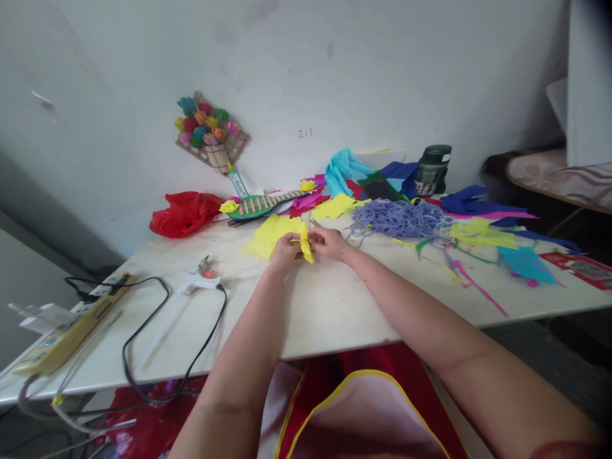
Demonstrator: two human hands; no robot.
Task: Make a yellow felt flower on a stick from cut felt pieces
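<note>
My left hand [285, 251] is closed on a small yellow crepe-paper flower [305, 245], gripping its left side just above the tabletop. Against the right side of that paper, the fingers of my right hand [329, 244] are pinched together. Whether they hold a petal edge or something finer is too small to see. Behind my hands lies a flat yellow crepe-paper sheet [262, 237]. Just beyond the right hand, partly covered by it, is a grey blade-like piece [315, 223], perhaps of scissors.
A white glue gun [198, 282] with its cord and a yellow power strip [71, 328] lie left. At the back are a red plastic bag [185, 214], a green striped craft piece [268, 203], tangled purple yarn [399, 218], coloured paper and a dark green bottle [433, 171].
</note>
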